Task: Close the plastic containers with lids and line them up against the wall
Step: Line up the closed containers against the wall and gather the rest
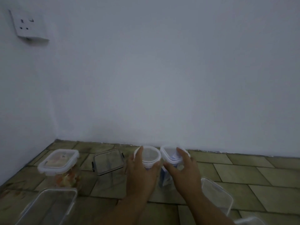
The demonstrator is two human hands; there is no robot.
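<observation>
Round clear plastic container with white lid (150,157), gripped by left hand (141,172); right hand (183,171) clasps rounded-square lidded container (170,157) at its 3 o'clock, touching. Both stand near pale plaster wall (162,78) on green stone-tiled floor (243,172).

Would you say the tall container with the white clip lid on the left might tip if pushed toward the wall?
Possibly. The clip-lid container looks taller than it is wide, so a push near the lid may tilt it. The contents low inside probably add weight and steady it. Its clear walls look rigid, so it should slide on the tiles without flexing.
</observation>
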